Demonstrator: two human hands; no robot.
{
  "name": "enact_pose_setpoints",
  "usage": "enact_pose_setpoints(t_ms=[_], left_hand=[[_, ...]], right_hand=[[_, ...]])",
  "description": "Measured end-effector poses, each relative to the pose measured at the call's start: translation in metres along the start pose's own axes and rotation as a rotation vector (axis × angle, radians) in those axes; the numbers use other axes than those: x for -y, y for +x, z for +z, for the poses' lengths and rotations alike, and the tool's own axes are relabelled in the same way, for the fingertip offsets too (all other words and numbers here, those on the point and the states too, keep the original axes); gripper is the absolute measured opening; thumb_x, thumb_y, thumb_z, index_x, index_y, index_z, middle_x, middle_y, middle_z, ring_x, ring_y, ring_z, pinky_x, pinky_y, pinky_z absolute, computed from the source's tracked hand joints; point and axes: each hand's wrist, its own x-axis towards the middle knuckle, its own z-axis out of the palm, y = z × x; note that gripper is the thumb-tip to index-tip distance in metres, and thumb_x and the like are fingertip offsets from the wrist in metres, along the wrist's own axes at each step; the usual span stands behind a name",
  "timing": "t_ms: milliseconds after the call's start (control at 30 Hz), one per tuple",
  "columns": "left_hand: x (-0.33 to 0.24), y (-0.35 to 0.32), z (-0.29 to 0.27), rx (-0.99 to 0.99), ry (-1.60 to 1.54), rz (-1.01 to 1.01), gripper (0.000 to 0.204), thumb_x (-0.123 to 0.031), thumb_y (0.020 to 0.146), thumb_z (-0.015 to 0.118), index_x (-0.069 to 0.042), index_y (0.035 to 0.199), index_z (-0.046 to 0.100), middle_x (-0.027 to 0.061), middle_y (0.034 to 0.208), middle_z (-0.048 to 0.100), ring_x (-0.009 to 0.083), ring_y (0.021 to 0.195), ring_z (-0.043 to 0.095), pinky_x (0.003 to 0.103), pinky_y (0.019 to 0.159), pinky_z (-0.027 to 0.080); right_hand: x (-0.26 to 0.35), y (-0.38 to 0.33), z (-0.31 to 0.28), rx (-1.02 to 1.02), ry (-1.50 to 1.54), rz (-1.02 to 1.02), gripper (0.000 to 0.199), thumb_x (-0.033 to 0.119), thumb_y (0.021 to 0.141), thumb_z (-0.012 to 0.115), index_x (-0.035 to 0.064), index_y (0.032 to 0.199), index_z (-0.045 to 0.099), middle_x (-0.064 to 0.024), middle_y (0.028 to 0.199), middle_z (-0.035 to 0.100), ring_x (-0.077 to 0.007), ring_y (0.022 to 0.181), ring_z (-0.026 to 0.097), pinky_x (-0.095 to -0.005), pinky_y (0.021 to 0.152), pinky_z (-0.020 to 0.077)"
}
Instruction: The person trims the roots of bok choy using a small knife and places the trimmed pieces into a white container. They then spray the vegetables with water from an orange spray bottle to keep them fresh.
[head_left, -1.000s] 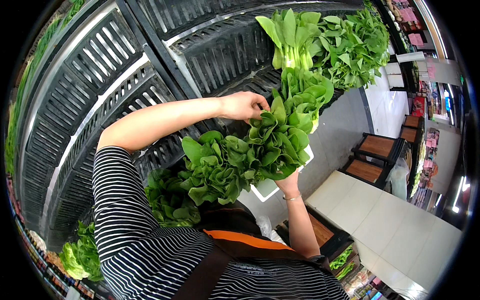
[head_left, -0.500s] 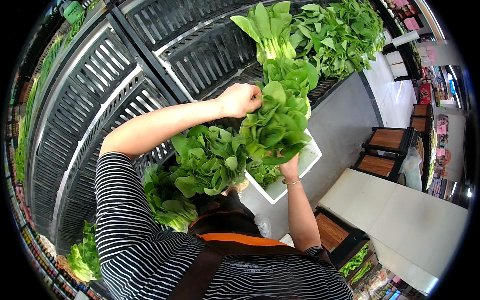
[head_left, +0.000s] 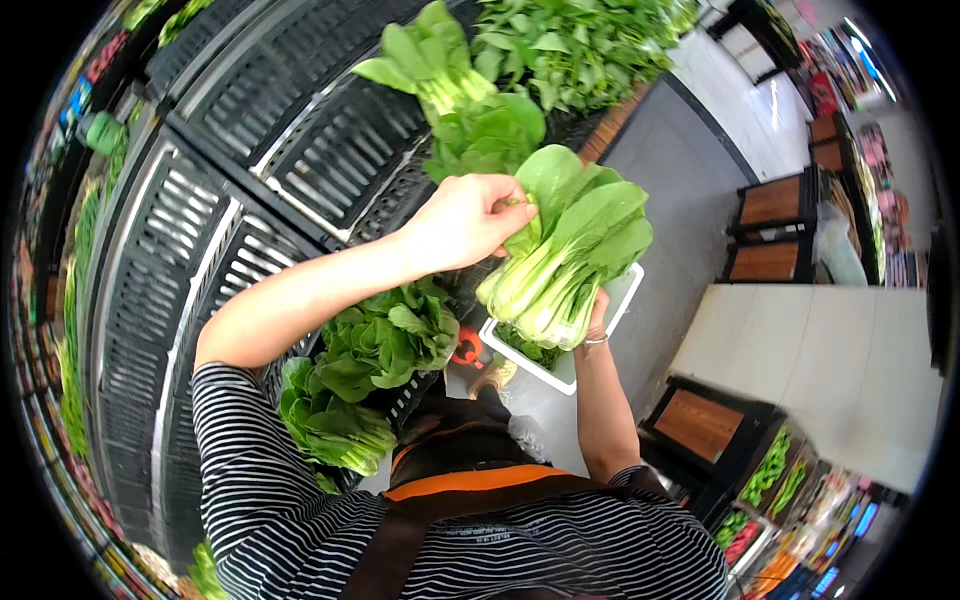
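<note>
A bunch of bok choy [head_left: 570, 265] is held up in front of me, its leaves pointing away and its pale stems toward me. My right hand [head_left: 598, 312] grips it from below and the right side, with most of its fingers hidden behind the stems. At the bunch's left edge, the thumb and fingers of my left hand [head_left: 465, 222] pinch a bok choy leaf [head_left: 523, 236]. Beneath the bunch stands a white box [head_left: 630, 292] with loose greens [head_left: 530, 343] inside, partly covered by what I hold.
Black slatted shelves [head_left: 345, 130] run along the left. More bok choy [head_left: 435, 60] and a leafy green heap [head_left: 575, 45] lie at the far end, with other bok choy [head_left: 385, 340] nearer me. A white counter [head_left: 800, 350] and wooden-topped crates [head_left: 770, 203] stand to the right.
The bok choy in my right hand has turned from leaves up to showing its stems. My left hand has shifted slightly toward me, and the whole view has swung.
</note>
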Motion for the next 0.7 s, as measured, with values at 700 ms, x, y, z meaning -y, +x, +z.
enact_pose_setpoints(t_ms=[700], left_hand=[[-0.032,-0.048,0.243,-0.029,-0.437,0.131,0.008,-0.015,0.095,0.057,-0.007,0.095,0.059,0.0007,0.098,0.059,0.0076,0.080,0.061,0.026,0.062,0.058]], right_hand=[[0.032,-0.190,-0.112,0.396,0.539,-0.335,0.050,0.032,0.098,0.037,0.0009,0.136,0.043,-0.0174,0.135,0.050,-0.0313,0.123,0.051,-0.0441,0.109,0.0365]])
